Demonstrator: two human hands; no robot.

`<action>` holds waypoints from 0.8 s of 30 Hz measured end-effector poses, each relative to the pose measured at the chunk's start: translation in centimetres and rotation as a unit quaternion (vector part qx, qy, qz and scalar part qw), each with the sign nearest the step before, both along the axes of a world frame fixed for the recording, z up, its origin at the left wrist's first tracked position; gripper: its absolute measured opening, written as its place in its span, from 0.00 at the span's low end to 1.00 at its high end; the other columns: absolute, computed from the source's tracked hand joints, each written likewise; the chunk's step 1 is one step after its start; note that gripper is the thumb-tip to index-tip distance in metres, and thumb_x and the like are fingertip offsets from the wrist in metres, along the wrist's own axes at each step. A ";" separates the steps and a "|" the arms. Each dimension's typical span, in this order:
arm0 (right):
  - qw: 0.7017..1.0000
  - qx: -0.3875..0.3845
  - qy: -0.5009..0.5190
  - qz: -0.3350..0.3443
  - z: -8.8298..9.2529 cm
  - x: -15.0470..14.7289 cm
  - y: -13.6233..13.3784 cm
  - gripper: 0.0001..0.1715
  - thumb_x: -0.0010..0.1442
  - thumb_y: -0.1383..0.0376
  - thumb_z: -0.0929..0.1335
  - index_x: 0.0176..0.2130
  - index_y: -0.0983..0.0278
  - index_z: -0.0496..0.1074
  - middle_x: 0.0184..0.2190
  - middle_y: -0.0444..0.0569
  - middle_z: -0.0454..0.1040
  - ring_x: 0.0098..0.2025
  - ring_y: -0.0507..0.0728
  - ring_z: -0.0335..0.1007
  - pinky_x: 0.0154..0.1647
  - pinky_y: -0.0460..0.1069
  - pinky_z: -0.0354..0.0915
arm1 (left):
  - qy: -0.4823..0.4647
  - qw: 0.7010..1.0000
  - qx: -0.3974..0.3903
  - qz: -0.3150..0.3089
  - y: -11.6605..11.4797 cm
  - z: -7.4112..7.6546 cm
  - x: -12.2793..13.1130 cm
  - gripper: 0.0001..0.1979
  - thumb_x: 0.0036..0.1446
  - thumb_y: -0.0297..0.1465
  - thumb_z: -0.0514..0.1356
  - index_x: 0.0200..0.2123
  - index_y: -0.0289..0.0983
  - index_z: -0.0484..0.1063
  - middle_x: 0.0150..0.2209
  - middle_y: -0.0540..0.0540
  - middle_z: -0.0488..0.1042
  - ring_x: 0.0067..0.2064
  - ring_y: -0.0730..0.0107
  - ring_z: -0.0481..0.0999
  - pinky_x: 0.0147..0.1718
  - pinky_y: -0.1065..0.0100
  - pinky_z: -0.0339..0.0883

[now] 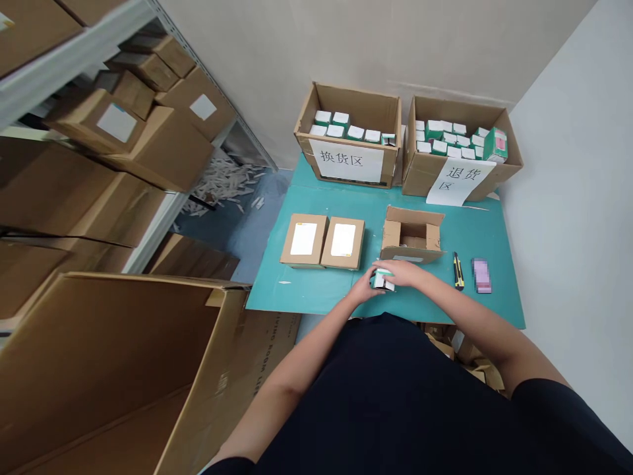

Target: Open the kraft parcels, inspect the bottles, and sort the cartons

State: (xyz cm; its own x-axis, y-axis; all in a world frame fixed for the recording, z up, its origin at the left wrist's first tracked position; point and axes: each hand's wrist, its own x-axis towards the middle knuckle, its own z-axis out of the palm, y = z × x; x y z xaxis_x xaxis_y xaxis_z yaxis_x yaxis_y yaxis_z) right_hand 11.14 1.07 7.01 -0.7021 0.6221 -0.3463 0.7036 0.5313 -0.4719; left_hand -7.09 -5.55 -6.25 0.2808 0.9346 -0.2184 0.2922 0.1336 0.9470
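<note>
Near the front edge of the green-topped table (316,297), a small white and green box (384,278) is between my two hands. My left hand (363,288) grips it from the left side. From the right and above, my right hand (399,272) has its fingers closed on the same box. A dark gap shows at the box's near end; its contents cannot be made out. Just behind my hands stands an opened cardboard carton (413,237) with its flaps up. Two closed cartons with white labels, one left (302,239) and one right (343,243), sit side by side to the left.
A yellow and black box cutter (458,272) and a pink blurred item (481,276) lie at the right. Two large labelled boxes, left (346,161) and right (413,168), hold several small boxes at the back. A tall open carton (198,369) and loaded shelves (163,231) stand left.
</note>
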 end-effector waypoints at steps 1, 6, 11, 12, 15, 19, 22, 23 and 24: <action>0.999 0.015 0.012 -0.031 0.1 0.2 0.1 0.28 0.66 0.66 0.66 0.64 0.53 0.65 0.61 0.50 0.73 0.56 0.62 0.73 0.51 0.53 0.70 | -0.004 1.000 0.003 0.001 -0.1 0.2 0.0 0.48 0.40 0.35 0.76 0.64 0.40 0.60 0.60 0.36 0.73 0.63 0.47 0.72 0.56 0.51 0.70; 0.960 0.142 0.035 -0.239 -0.8 1.2 -0.9 0.13 0.67 0.64 0.64 0.50 0.62 0.71 0.50 0.56 0.76 0.49 0.62 0.75 0.44 0.52 0.69 | -0.007 1.000 0.015 0.019 -0.4 1.6 0.8 0.41 0.50 0.41 0.71 0.65 0.39 0.61 0.60 0.37 0.73 0.60 0.50 0.74 0.57 0.52 0.69; 0.890 0.081 0.111 -0.436 -3.4 0.9 -2.7 0.10 0.70 0.57 0.61 0.42 0.60 0.67 0.32 0.49 0.76 0.32 0.59 0.75 0.33 0.50 0.67 | 0.087 0.994 -0.027 0.067 0.3 3.2 1.9 0.35 0.51 0.38 0.70 0.59 0.36 0.65 0.57 0.34 0.75 0.57 0.48 0.76 0.54 0.52 0.70; 0.881 0.047 0.143 -0.450 -3.9 0.8 -3.1 0.12 0.70 0.56 0.59 0.43 0.60 0.66 0.32 0.48 0.77 0.31 0.58 0.75 0.32 0.49 0.67 | 0.106 0.991 -0.032 0.071 0.4 3.5 2.0 0.34 0.50 0.38 0.70 0.59 0.35 0.66 0.55 0.34 0.76 0.55 0.47 0.77 0.52 0.53 0.71; 0.897 -0.010 0.174 -0.406 -4.8 0.8 -4.3 0.14 0.71 0.57 0.58 0.47 0.60 0.66 0.37 0.49 0.79 0.32 0.57 0.76 0.32 0.49 0.68 | 0.147 0.987 -0.020 0.059 0.5 4.6 2.1 0.31 0.51 0.36 0.69 0.58 0.37 0.68 0.51 0.36 0.79 0.49 0.48 0.80 0.46 0.57 0.72; 0.969 0.052 0.047 -0.235 -4.2 1.4 -5.1 0.13 0.70 0.60 0.63 0.49 0.63 0.71 0.44 0.55 0.79 0.46 0.62 0.75 0.45 0.53 0.68 | 0.193 0.980 -0.005 0.049 0.3 5.6 1.6 0.24 0.55 0.34 0.65 0.56 0.40 0.72 0.45 0.41 0.82 0.44 0.51 0.81 0.41 0.62 0.70; 0.990 0.097 0.006 -0.101 -3.3 1.8 -5.0 0.18 0.70 0.61 0.64 0.55 0.64 0.72 0.50 0.59 0.78 0.54 0.65 0.70 0.54 0.57 0.64 | 0.197 0.978 -0.001 0.072 0.2 5.8 0.9 0.22 0.58 0.32 0.61 0.56 0.41 0.73 0.43 0.42 0.82 0.42 0.52 0.81 0.41 0.62 0.70; 0.992 0.104 0.012 -0.067 -3.0 1.8 -4.8 0.19 0.71 0.61 0.64 0.58 0.62 0.71 0.53 0.59 0.77 0.55 0.65 0.68 0.55 0.57 0.63 | 0.192 0.978 0.004 0.079 0.2 5.8 0.6 0.21 0.60 0.31 0.59 0.56 0.41 0.74 0.43 0.42 0.82 0.42 0.53 0.81 0.41 0.63 0.69; 0.993 0.108 0.021 -0.041 -2.8 1.8 -4.7 0.21 0.71 0.62 0.64 0.60 0.60 0.71 0.56 0.57 0.76 0.56 0.64 0.67 0.55 0.57 0.62 | 0.187 0.979 0.010 0.084 0.2 5.7 0.4 0.19 0.61 0.30 0.56 0.54 0.41 0.75 0.42 0.43 0.83 0.42 0.54 0.81 0.41 0.63 0.69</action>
